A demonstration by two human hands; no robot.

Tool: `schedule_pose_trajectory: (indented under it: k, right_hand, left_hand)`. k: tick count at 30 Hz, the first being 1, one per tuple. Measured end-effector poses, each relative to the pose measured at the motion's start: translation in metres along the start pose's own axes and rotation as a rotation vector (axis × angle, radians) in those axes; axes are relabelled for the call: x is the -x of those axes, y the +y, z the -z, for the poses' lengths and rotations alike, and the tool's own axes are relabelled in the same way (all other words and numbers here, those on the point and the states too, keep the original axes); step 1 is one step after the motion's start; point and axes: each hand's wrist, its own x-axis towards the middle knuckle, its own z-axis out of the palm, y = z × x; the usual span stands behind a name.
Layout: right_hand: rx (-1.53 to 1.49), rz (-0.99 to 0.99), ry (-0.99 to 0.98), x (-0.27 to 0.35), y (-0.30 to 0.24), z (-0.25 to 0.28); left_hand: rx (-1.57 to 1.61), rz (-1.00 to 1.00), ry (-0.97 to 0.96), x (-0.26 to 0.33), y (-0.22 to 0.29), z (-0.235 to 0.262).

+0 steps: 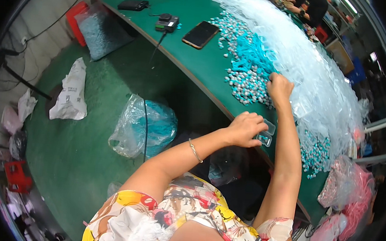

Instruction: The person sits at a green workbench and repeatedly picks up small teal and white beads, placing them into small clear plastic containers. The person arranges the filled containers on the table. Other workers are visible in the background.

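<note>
My left hand (246, 129) holds a small clear plastic bag (266, 134) at the near edge of the green table (197, 62). My right hand (279, 87) reaches forward into a heap of turquoise pieces (252, 57) and small grey beads (245, 90), its fingers curled down among them; what they grip is hidden. A broad pile of clear plastic bags (314, 80) lies right of that hand. More beads (313, 152) are scattered near the table's right end.
A black phone (200, 34), a small black device with a cable (166, 22) and a black box (133, 5) lie on the table's left part. On the green floor are a clear bag of turquoise stuff (145, 126), a white sack (70, 90) and a red crate (76, 18). Pink bags (350, 196) hang right. Another person (308, 5) sits far off.
</note>
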Motion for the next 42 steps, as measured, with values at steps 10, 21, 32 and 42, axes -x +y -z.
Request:
schedule_pose_trajectory:
  k: [10,21,32,42]
  right_hand:
    - [-0.083,0.145,0.239,0.007,0.014,-0.005]
    - [-0.523,0.078,0.330,0.044,0.025,0.022]
    - [-0.992,-0.213,0.268,0.205,0.014,0.057]
    - [-0.798,-0.055,0.251,0.207,0.012,0.045]
  left_hand:
    - [-0.006,0.010,0.008,0.000,0.000,-0.004]
    - [0.013,-0.012,0.004,0.001,0.002,-0.004]
    - [0.017,0.023,-0.039,-0.006,0.003,0.007]
    - [0.042,0.079,-0.108,-0.010,0.006,0.010]
